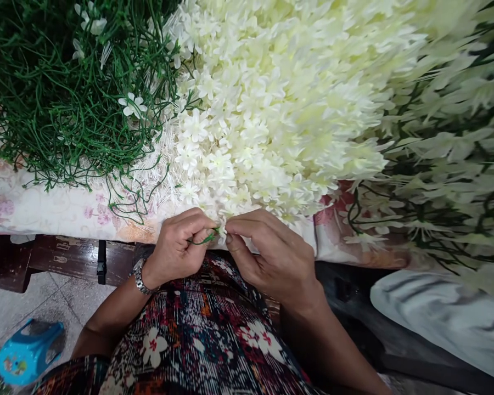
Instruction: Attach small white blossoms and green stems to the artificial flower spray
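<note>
At the table's front edge, my left hand (184, 241) is closed on a small green stem (206, 239), with a watch on that wrist. My right hand (271, 252) meets it, thumb and forefinger pinched at a small white flower (222, 229) by the stem's tip. Just beyond both hands lies a large heap of white and pale yellow flowers (247, 137). To its left spreads a pile of green stems (74, 104) with a few white blooms on it.
A floral cloth (57, 211) covers the table. Flowers on green stems (448, 164) hang at the right. A blue stool (24, 354) stands on the floor at lower left. Pale grey fabric (440, 318) shows at lower right.
</note>
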A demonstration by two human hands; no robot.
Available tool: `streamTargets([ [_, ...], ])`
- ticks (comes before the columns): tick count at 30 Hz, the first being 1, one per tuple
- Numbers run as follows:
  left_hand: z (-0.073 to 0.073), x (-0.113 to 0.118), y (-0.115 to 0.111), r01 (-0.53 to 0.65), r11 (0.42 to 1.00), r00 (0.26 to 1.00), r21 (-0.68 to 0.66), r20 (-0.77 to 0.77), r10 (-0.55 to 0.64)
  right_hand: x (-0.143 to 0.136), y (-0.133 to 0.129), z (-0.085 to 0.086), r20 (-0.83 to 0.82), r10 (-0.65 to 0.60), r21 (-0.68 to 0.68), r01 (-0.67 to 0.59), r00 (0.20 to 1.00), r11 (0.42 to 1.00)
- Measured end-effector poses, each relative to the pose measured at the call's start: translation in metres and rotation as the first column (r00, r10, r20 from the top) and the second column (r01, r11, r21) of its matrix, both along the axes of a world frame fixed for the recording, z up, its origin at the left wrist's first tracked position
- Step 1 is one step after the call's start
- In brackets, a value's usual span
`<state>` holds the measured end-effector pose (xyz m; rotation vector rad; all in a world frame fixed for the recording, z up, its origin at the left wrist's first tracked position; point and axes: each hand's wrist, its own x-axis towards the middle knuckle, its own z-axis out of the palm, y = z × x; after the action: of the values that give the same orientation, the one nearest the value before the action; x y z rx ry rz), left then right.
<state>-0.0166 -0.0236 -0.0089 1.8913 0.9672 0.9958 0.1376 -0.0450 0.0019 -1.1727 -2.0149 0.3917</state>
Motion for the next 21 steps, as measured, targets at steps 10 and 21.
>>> streamTargets([
  [10,-0.0035,-0.0005,-0.0002,0.014,0.997,1.000,0.082,-0.010,-0.013,0.0037,0.0039,0.0010,0.127,0.043,0.049,-0.050,0.991,0.998],
  [21,-0.0033,0.0021,-0.0016,-0.029,0.984,0.990,0.178,-0.131,0.053,0.0016,0.0044,-0.0001,0.138,0.058,0.009,-0.060,0.989,0.998],
])
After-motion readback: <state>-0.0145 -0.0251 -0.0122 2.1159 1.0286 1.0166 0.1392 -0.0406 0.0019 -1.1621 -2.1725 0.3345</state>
